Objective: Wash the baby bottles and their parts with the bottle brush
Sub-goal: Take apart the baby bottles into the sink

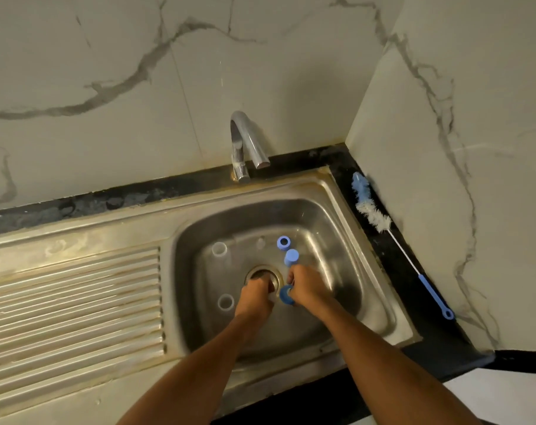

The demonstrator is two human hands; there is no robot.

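Dull, stained steel sink (337, 210) — glossy chrome tap (248, 142), glossy veined marble wall (107, 56).

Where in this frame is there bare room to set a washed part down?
The ribbed drainboard left of the sink is bare. The black ledge holds the bottle brush. Around the drain it is crowded: both hands, blue caps and clear parts.

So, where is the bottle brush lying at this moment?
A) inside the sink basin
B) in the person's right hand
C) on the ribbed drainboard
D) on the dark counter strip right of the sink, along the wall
D: the bottle brush lies on the dark counter strip beside the wall, outside the sink, and neither hand touches it.
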